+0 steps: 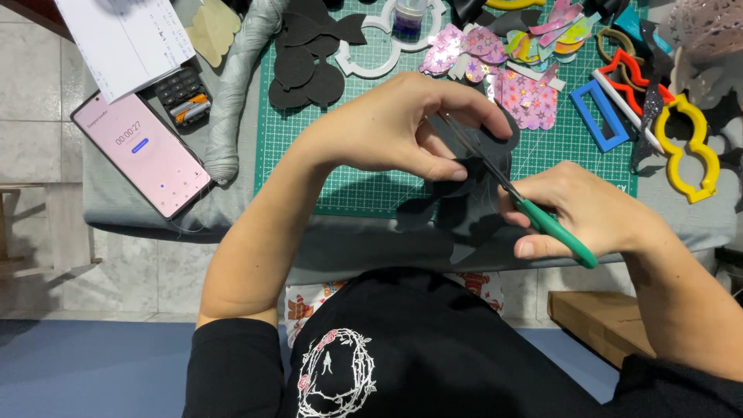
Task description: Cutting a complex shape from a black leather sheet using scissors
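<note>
Head view: left hand (402, 124) pinches a black sheet (472, 182) between its fingers (445, 166); right hand (588, 209) grips green-handled scissors (542, 220), blades cutting into the sheet beside the left fingertips.

Home craft table: cutting mat (348, 186), shape templates (689, 147).

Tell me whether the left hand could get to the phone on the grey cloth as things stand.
Probably yes, once it lets go: the left hand is pinching the black sheet that the scissors cut, but nothing lies between it and the phone.
</note>
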